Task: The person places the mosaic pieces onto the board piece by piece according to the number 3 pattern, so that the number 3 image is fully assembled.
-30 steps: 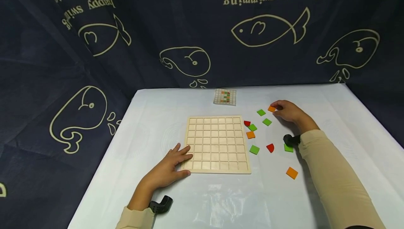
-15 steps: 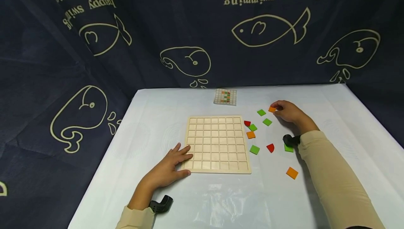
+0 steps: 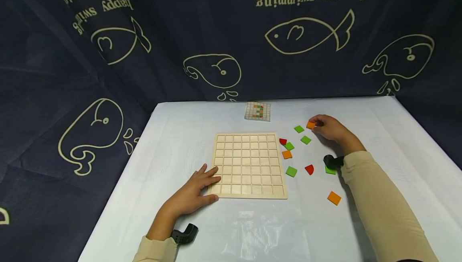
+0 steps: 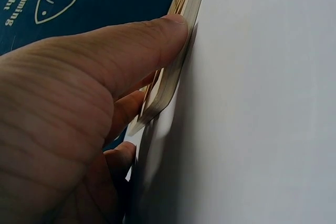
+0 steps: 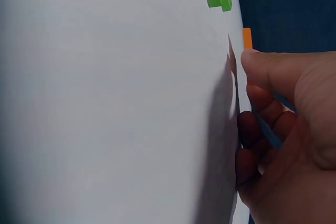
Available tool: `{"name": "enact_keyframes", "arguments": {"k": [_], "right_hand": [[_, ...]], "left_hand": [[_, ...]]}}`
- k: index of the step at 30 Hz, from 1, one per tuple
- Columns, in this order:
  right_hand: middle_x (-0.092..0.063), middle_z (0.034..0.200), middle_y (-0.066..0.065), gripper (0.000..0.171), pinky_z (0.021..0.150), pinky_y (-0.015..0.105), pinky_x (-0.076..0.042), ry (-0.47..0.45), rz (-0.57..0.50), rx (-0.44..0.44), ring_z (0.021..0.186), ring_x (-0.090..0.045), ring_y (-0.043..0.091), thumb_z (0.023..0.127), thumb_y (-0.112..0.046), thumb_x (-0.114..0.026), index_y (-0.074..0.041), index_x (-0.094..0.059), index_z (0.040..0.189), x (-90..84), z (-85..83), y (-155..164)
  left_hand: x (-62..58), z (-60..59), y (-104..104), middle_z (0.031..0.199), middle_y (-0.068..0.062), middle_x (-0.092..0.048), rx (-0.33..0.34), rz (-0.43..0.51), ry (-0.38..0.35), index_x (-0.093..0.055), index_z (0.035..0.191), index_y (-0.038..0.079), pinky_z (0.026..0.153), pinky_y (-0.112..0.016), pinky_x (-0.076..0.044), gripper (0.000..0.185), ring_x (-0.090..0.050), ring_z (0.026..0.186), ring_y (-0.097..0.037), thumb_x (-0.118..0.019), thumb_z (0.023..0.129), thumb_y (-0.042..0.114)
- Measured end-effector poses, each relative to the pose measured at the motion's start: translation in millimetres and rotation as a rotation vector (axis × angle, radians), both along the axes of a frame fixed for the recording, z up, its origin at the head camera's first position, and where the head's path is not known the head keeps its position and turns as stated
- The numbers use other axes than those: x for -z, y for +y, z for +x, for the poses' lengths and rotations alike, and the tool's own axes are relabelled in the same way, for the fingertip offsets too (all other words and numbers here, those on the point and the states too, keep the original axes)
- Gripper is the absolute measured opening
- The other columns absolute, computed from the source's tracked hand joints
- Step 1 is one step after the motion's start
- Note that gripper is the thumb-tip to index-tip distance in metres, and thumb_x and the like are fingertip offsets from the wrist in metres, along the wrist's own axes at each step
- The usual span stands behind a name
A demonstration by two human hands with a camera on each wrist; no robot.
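My left hand (image 3: pixel 195 191) rests on the near left corner of a square wooden grid board (image 3: pixel 250 161). Its fingers spread loosely over the cells, and in the left wrist view the thumb (image 4: pixel 163 32) lies along the board's edge. On the right, my right hand (image 3: pixel 330 128) pinches a small orange tile (image 3: pixel 310 125) between thumb and fingers. The right wrist view shows a strip of that orange tile (image 5: pixel 247 38) past the thumb tip; the rest is hidden by the fingers. Green tiles (image 3: pixel 305 139) lie close to this hand.
Between board and right arm lie more flat pieces: a red quarter-round (image 3: pixel 309 169), an orange tile (image 3: pixel 286 155), a green tile (image 3: pixel 291 171). Another orange tile (image 3: pixel 334 198) is nearer. A green tile (image 3: pixel 330 170) sits partly under the right wrist camera. Behind the board lies a pattern card (image 3: pixel 257 111).
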State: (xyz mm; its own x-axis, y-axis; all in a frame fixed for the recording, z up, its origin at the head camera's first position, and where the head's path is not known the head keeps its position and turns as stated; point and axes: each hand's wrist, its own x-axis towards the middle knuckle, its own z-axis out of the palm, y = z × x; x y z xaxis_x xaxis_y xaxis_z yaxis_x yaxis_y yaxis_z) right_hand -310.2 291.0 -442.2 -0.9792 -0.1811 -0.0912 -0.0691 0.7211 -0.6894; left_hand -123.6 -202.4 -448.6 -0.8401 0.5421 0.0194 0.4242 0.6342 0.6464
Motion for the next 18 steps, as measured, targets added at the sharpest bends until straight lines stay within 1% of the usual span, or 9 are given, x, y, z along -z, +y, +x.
{"name": "enact_keyframes", "arguments": {"k": [8,14,18], "right_hand": [[-0.051,0.124,0.027,0.035,0.097,0.052,-0.038,-0.017,-0.017,0.003,0.111,-0.046,0.039,0.096,-0.004,-0.056,0.005,-0.052,0.13,-4.7,2.0,-1],[-0.052,0.125,0.025,0.034,0.095,0.052,-0.039,-0.019,0.015,-0.008,0.112,-0.047,0.039,0.097,-0.006,-0.057,0.003,-0.054,0.13,-10.7,4.2,-4],[-0.051,0.124,0.023,0.031,0.091,0.049,-0.04,-0.018,0.025,-0.024,0.108,-0.047,0.038,0.098,-0.006,-0.055,0.002,-0.056,0.128,-16.4,6.5,-10]], "left_hand": [[0.9,-0.2,0,0.157,-0.007,-0.036,0.008,-0.002,0.012,-0.058,0.14,0.007,0.117,-0.06,-0.009,0.056,-0.011,0.15,-0.038,-0.074,0.09,0.029],[1.1,-0.1,-1,0.158,-0.007,-0.035,0.014,0.001,0.016,-0.057,0.14,0.007,0.117,-0.06,-0.01,0.057,-0.011,0.15,-0.038,-0.074,0.09,0.029],[1.4,-0.4,-1,0.158,-0.007,-0.035,0.017,0.0,0.023,-0.057,0.14,0.007,0.117,-0.06,-0.01,0.057,-0.011,0.149,-0.038,-0.074,0.09,0.029]]}}
